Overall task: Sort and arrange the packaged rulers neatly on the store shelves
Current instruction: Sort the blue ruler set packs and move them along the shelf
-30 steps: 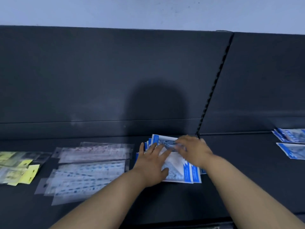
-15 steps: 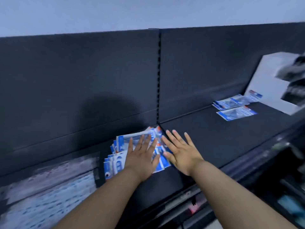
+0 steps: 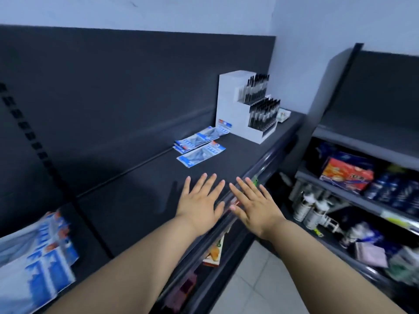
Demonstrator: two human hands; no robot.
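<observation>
Both hands are spread flat, left hand [image 3: 199,200] over the shelf [image 3: 136,200] and right hand [image 3: 256,205] over its front edge, with packaged rulers [image 3: 199,143] at 12 o'clock near a pen display [image 3: 229,105] and a fanned ruler stack [image 3: 34,257] at 8 o'clock.

A stack of ruler packs [image 3: 34,257] lay on the shelf [image 3: 140,200] at the frame's lower left. A smaller group of packs [image 3: 199,143] lay above centre, with a pen stand [image 3: 235,105] just behind it to the upper right. At centre, the left hand [image 3: 199,200] was over the shelf and the right hand [image 3: 256,205] beside it, over the front rail.
</observation>
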